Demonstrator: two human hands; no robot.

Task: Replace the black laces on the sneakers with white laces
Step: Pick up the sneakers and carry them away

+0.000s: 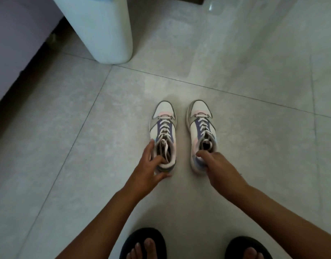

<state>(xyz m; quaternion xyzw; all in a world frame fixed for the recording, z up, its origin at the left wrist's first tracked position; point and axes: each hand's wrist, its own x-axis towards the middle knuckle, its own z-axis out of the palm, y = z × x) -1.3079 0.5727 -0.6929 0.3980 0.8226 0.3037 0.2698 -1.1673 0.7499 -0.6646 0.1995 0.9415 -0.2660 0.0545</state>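
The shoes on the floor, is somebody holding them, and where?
Yes. The left hand grips the left sneaker around its heel and collar. The right hand grips the right sneaker at its heel.

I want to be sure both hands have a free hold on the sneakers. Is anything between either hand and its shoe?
Nothing visible. The left hand already grips the left sneaker's heel collar, and the right hand holds the right sneaker's heel.

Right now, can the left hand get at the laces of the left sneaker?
Probably yes. The left hand already grips the heel collar of the left sneaker, and its white laces lie bare just ahead of the fingers, with nothing over them.
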